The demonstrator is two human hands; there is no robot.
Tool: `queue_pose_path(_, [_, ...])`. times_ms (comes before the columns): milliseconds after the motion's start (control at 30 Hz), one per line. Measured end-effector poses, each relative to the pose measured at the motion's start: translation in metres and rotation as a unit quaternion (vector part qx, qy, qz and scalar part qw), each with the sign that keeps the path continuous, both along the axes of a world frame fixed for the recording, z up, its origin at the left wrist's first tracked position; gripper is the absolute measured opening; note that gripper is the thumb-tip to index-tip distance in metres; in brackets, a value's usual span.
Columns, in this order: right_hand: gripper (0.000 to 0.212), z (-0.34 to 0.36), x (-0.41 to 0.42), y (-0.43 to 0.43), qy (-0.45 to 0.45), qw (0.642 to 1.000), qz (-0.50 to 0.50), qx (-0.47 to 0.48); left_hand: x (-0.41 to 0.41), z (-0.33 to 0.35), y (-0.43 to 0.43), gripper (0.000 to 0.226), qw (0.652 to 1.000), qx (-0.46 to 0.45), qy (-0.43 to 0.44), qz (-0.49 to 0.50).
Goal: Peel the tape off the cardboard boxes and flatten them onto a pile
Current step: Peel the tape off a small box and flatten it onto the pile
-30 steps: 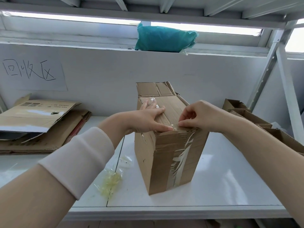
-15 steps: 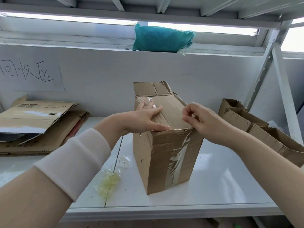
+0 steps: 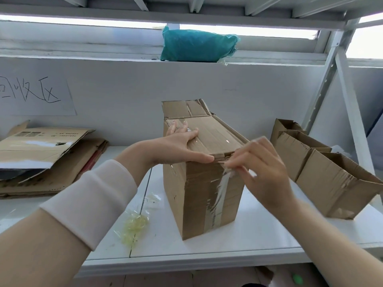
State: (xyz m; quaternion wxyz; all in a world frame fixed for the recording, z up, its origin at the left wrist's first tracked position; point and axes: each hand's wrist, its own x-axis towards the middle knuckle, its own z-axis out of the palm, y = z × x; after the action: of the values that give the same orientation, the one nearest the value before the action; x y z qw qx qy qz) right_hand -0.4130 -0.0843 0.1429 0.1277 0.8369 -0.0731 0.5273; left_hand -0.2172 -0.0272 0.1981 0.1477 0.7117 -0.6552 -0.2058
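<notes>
A: Where is the thing being worked on?

B: The tall brown cardboard box (image 3: 174, 199) stands upright in the middle of the white shelf board (image 3: 259, 235), straight ahead of the person. Its length runs from near to far.

A: And the hands?

B: The left hand (image 3: 180, 146) lies flat on the box top with its fingers spread and its thumb along the near top edge, pressing down. The right hand (image 3: 261, 168) is just right of that thumb. It is blurred, but thumb and forefinger look pinched on the lifted upper end of the strip of clear packing tape (image 3: 220, 191).

A: Which way does the strip run?

B: Down the near face, from the top edge towards the shelf, leaning slightly left as it descends. I judge the peel should go downward and towards the person, along that line. The right hand is nearer the free end, so the left serves as the anchor.

A: And afterwards?

B: The pile of flattened brown cardboard (image 3: 47, 162) lies well apart on the far left, on the left hand's side. A crumpled wad of yellowish clear tape (image 3: 135, 222) sits near-left of the box, and open brown cardboard boxes (image 3: 331, 179) wait on the right.
</notes>
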Motion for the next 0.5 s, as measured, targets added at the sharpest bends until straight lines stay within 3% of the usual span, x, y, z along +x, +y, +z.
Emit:
queue_pose_path(133, [0.010,-0.051,-0.007,0.006,-0.007,0.999,-0.035,-0.028,0.000,-0.001,-0.001,0.094,1.000,-0.003,0.006,0.014])
queue_pose_path(233, [0.018,-0.097,-0.007,0.006,0.058,0.997,-0.030,0.035,-0.007,0.001,-0.001,0.089,1.000,-0.003,-0.002,0.024])
queue_pose_path(367, [0.015,-0.150,-0.009,0.006,0.156,0.957,-0.004,0.244,-0.023,0.013,0.001,0.069,0.995,-0.036,-0.093,0.023])
queue_pose_path(500, [0.038,-0.146,-0.009,0.020,-0.024,0.882,-0.053,0.469,-0.056,0.003,0.002,0.061,0.963,-0.146,-0.220,-0.048])
